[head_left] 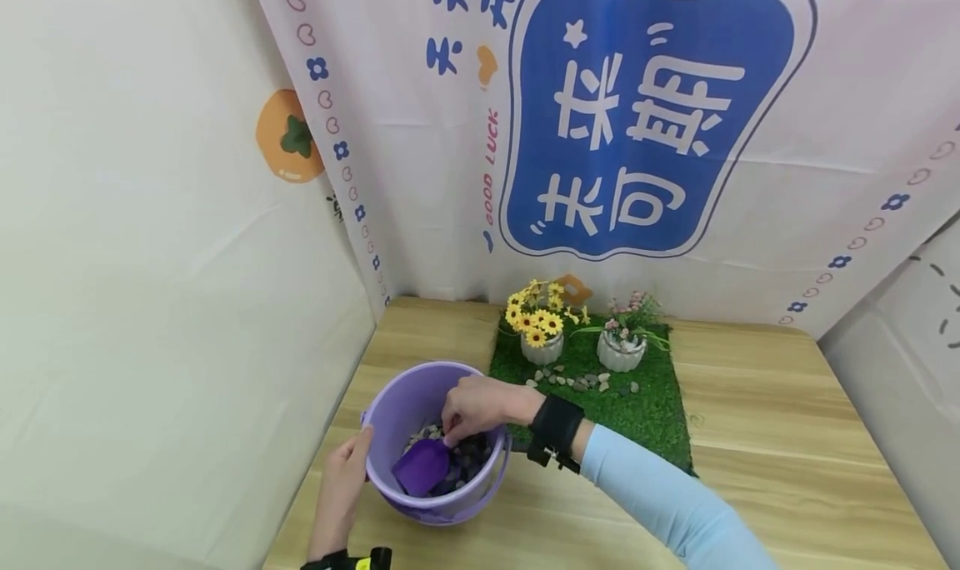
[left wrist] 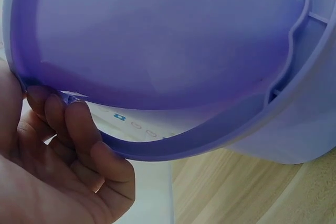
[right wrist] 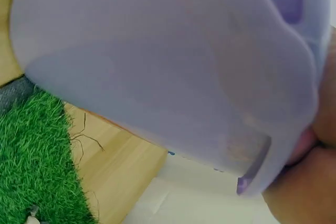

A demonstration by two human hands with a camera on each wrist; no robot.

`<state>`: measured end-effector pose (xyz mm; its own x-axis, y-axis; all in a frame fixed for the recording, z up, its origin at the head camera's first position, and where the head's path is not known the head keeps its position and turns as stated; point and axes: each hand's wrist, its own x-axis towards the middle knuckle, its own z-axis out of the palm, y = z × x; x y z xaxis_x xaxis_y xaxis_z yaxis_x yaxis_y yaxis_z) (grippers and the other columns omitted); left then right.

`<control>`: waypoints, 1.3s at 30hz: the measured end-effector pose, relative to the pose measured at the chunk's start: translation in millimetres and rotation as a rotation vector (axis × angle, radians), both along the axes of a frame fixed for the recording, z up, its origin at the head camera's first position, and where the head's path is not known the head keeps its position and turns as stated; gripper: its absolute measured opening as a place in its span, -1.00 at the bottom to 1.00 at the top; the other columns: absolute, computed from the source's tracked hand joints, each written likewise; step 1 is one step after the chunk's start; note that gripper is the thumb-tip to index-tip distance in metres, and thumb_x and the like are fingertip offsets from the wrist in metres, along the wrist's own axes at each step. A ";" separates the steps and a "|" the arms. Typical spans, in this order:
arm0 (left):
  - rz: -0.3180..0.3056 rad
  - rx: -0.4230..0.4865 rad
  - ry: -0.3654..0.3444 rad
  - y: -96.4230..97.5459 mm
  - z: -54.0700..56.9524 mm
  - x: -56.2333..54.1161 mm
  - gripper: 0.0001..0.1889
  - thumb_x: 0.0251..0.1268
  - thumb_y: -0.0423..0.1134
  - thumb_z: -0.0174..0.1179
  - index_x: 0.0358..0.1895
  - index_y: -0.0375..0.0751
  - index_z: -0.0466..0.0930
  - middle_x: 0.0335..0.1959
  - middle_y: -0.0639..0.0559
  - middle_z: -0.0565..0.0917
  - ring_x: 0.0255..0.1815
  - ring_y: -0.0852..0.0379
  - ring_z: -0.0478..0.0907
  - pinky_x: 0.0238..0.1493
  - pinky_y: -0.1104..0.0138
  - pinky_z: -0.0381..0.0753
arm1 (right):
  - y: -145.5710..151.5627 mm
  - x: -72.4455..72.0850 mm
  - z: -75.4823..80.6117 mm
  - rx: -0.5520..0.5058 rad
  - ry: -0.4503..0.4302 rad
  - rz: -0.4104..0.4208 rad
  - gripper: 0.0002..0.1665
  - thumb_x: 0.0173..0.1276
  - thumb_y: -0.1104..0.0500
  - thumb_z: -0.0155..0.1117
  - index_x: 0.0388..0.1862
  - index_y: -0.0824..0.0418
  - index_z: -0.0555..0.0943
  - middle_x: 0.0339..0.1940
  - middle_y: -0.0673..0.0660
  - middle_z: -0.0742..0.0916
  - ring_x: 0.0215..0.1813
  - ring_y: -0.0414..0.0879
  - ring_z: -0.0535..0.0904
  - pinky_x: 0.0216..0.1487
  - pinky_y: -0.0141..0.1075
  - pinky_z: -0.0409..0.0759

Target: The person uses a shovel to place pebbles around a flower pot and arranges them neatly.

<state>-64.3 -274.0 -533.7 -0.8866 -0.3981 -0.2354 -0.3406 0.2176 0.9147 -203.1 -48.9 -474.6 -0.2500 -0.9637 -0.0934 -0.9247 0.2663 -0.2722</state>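
A light purple bucket (head_left: 401,399) stands on the wooden table, with dark and pale stones (head_left: 471,462) at its bottom. My left hand (head_left: 341,482) grips its left rim; in the left wrist view the curled fingers (left wrist: 84,121) lie against the rim beside the hanging handle (left wrist: 157,150). Reaching over the opposite rim, my right hand (head_left: 480,405) pinches a dark purple toy shovel (head_left: 422,467) by its handle. The shovel's blade lies tilted over the stones inside the bucket. In the right wrist view, the bucket's outer wall (right wrist: 131,66) hides the fingers and the shovel.
Behind the bucket to the right, a green turf mat (head_left: 652,412) carries a pot of yellow flowers (head_left: 542,349), a pot of pink flowers (head_left: 621,353) and a row of small pebbles (head_left: 581,382). A white wall (head_left: 187,303) borders the table's left side; a printed cloth (head_left: 435,178) hangs behind.
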 end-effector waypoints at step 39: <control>0.016 0.028 0.078 3.2 0.9 3.1 -0.41 0.45 0.21 0.00 -0.50 -0.30 0.43 -0.44 -0.09 0.60 -0.43 0.14 0.55 -0.32 0.32 0.53 | -18.4 -4.1 -17.6 0.110 0.029 0.055 -0.69 0.30 0.03 0.37 -0.65 -0.07 0.59 -0.66 -0.23 0.54 -0.60 -0.34 0.34 -0.44 -0.49 0.26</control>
<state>-61.2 -270.8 -532.8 -0.8964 -0.4062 -0.1772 -0.2714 0.1868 0.9442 -207.2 -67.2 -492.1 -0.2011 -0.9604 -0.1931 -0.9457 0.2417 -0.2172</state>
